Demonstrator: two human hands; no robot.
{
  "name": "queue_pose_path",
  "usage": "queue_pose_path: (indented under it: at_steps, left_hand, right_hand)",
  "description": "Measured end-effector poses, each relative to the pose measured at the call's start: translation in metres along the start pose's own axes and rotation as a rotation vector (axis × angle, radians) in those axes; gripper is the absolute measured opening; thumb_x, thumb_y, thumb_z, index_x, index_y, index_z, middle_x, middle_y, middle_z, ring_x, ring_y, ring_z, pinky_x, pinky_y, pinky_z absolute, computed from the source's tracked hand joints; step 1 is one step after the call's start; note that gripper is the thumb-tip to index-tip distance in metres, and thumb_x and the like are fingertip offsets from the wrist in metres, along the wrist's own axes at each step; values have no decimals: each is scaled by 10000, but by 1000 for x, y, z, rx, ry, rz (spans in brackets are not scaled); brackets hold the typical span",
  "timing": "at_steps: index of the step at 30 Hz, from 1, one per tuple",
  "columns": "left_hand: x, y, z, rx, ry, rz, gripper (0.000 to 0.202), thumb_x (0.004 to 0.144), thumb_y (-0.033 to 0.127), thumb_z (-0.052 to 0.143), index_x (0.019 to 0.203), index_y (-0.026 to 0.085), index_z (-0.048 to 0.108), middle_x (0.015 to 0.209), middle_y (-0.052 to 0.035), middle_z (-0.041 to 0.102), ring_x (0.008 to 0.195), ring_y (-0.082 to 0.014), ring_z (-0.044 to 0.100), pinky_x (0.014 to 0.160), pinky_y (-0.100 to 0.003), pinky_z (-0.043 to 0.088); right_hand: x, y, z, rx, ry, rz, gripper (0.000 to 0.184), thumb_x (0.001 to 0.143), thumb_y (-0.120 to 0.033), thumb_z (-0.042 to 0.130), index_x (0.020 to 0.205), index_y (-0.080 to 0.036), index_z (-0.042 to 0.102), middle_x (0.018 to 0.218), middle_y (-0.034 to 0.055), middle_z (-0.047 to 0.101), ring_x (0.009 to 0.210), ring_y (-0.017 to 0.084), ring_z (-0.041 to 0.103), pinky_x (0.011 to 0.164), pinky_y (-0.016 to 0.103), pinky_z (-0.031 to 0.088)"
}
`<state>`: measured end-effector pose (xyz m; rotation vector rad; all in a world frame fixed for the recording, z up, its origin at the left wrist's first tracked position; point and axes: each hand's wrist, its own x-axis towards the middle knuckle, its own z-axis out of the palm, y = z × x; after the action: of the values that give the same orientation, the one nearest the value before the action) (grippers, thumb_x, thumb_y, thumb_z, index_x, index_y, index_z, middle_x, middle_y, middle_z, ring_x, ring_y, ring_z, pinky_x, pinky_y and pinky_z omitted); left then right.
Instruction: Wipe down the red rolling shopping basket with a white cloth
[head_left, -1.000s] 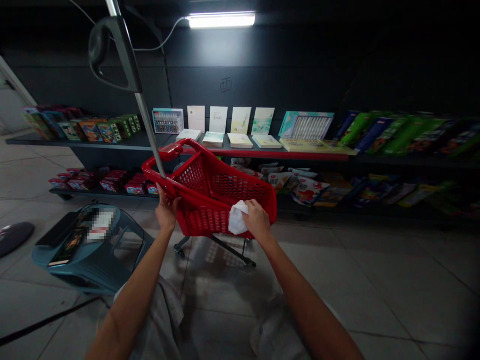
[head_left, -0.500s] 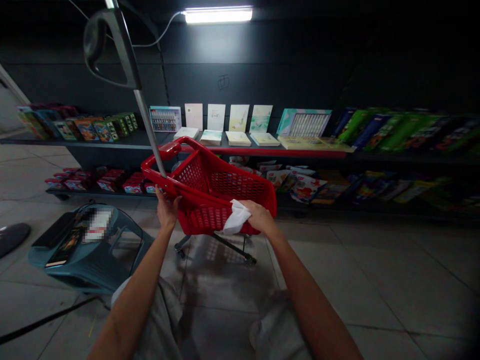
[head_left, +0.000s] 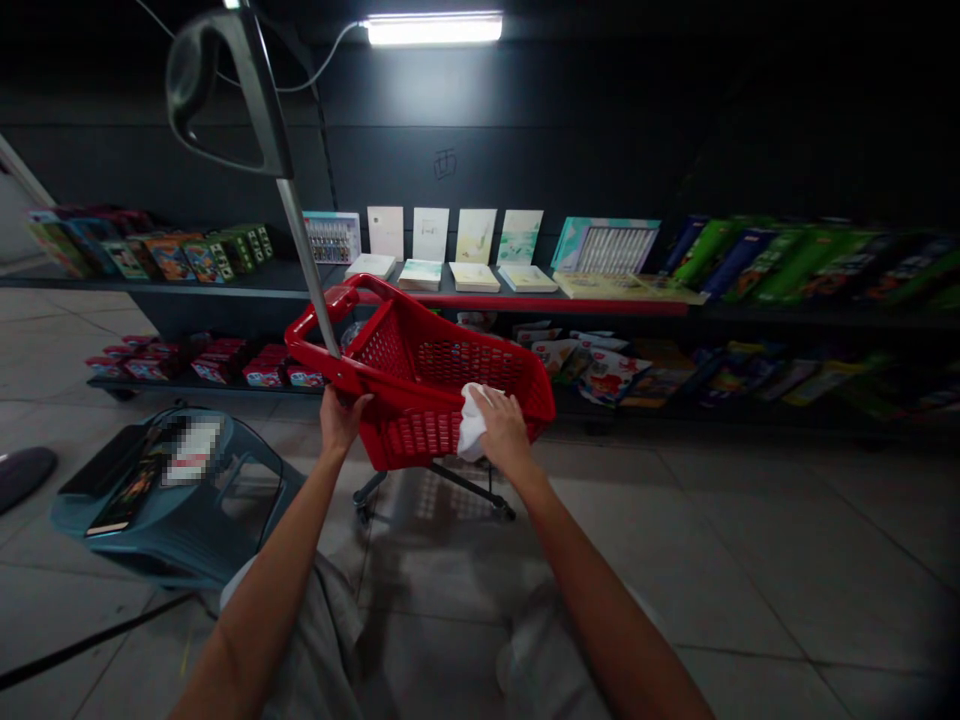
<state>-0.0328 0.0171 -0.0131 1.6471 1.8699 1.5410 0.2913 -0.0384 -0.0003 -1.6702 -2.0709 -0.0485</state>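
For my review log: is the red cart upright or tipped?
Upright: the red cart stands on its wheels on the floor, open top facing up.

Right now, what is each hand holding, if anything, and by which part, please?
The right hand holds a white cloth by its right side; the left hand touches the red cart, grip unclear.

The head camera looks forward and down at a nearby red cart (head_left: 420, 402), shelves (head_left: 622, 308) beyond.
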Motion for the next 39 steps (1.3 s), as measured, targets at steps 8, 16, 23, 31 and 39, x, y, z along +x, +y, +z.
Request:
queue_pose_path:
  at_steps: [8, 16, 23, 31, 39]
  left_hand:
    - [-7, 0, 11, 42, 10, -32, 577, 747, 426, 866, 1180, 173, 581, 1082, -103, 728, 964, -260, 719, 854, -362, 579]
    - [-3, 1, 18, 36, -13, -49, 641, 755, 453, 871, 1255, 167, 591, 1128, -125, 749, 979, -273, 740, 866, -373, 590]
    - [-6, 5, 20, 50, -91, -97, 753, 833, 436, 822, 1442, 157, 479, 1179, -171, 770, 1087, -313, 754, 886, -379, 598]
    - [-10, 11, 26, -57, -113, -123, 759, 851, 393, 812, 1462, 149, 433, 1233, -176, 753, 1102, -298, 754, 923, -384, 600]
    - [-15, 18, 31, -7, -96, -63, 777, 859, 369, 789, 1476, 135, 379, 1277, -192, 729, 1158, -304, 733, 929, -367, 596]
  right_hand:
    - [11, -67, 44, 169, 103, -224, 1133, 816, -393, 700, 1680, -46, 54, 1745, 207, -92, 1609, 398, -128, 1304, 620, 50]
    - [33, -23, 47, 310, 217, -104, 603, 884, -64, 452, 1453, -210, 591, 1574, 97, 468, 1510, 202, 385, 1244, 373, 361]
    - [38, 62, 34, 254, 388, 321, 441, 864, -107, 449, 1208, -158, 719, 1324, 141, 630, 1301, 233, 537, 1159, 364, 404]
    - [52, 79, 82, 787, 619, 996, 528, 812, -228, 512, 1327, -123, 561, 1342, 168, 657, 1190, 252, 657, 1063, 382, 503]
    - [51, 2, 139, 1137, 618, 1033, 388, 720, -206, 535, 1100, -180, 607, 1162, 125, 717, 1132, 240, 688, 979, 356, 565]
